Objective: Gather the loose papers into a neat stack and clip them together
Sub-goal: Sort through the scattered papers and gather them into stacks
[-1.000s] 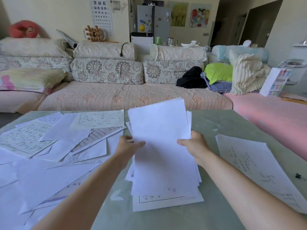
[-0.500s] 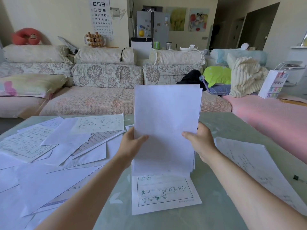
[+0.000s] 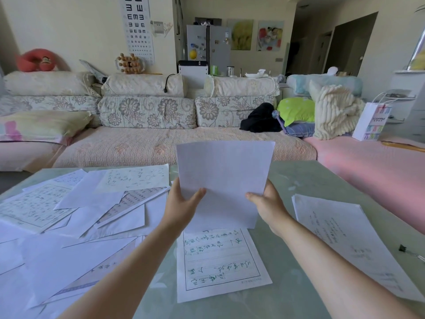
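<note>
1. I hold the stack of papers upright over the middle of the table, with a blank white face turned toward me.
2. My left hand pinches the stack's left edge: the thumb lies across the front and the fingers are curled out of sight behind.
3. My right hand grips the right edge the same way, thumb on the front and fingers hidden behind the sheets.
4. The stack's lower edge comes down to the far end of a handwritten sheet that lies flat on the table between my forearms. I cannot tell whether the stack rests on it.
5. To my left, the loose papers lie spread and overlapping, some with writing and some blank, and reach to the table's near corner.
6. To my right, a single sheet with faint writing lies flat and askew, apart from the stack.
7. Just beyond that sheet, near the table's right edge, sits a small black binder clip.
8. Past the table stands a floral sofa with cushions and folded bedding on it.
</note>
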The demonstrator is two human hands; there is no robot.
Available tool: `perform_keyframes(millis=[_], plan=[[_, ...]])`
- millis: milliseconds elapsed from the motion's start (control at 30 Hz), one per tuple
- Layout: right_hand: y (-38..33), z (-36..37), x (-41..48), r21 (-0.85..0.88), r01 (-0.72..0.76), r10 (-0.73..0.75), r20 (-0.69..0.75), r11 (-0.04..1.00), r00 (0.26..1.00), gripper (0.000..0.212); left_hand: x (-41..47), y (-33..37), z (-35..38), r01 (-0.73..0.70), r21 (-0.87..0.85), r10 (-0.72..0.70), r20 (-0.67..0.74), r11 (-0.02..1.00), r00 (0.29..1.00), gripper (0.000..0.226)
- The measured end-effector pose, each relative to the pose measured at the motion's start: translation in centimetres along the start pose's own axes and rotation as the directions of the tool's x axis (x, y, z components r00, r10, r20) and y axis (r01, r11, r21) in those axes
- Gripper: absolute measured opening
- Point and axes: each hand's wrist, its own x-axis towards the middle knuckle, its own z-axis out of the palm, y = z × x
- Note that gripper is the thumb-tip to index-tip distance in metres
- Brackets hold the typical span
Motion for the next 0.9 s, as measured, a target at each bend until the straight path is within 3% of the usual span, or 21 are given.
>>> perform_keyframes(millis=[200, 300, 500, 667, 800, 900], plan=[[-0.3, 0.2, -0.2, -0.094, -0.01, 0.003, -0.074, 0.996, 0.997, 0.023, 1.4, 0.5, 0.1, 0.088, 0.118, -0.101, 0.116, 0.989, 0.988, 0.031], [-1.0, -2.2, -0.1, -0.127, -0.016, -0.004, -0.155, 0.992, 0.988, 0.025, 1.2, 1.9, 1.8, 0.154, 0.137, -0.179, 0.193, 0.978, 0.965, 0.027], [1.2, -11.1, -0.2, -0.22, -0.242, 0.171, -0.297, 0.945, 0.94, 0.022, 0.0, 3.1, 11.0, 0.328, 0.189, -0.369, 0.257, 0.925, 0.893, 0.014], [3.9, -19.4, -1.9, -0.291, -0.334, 0.198, -0.41, 0.897, 0.89, 0.016, -1.2, 2.0, 20.5, 0.318, 0.263, -0.396, 0.346, 0.911, 0.85, 0.032], [6.7, -24.1, -2.6, -0.401, -0.45, 0.249, -0.46, 0.798, 0.852, 0.027, -2.3, 0.1, 26.6, 0.24, 0.395, -0.406, 0.419, 0.887, 0.812, 0.027], [7.9, -25.3, -2.6, -0.604, -0.576, 0.319, -0.486, 0.551, 0.814, 0.031, -2.9, -1.4, 29.2, 0.111, 0.624, -0.449, 0.416, 0.774, 0.79, 0.038]])
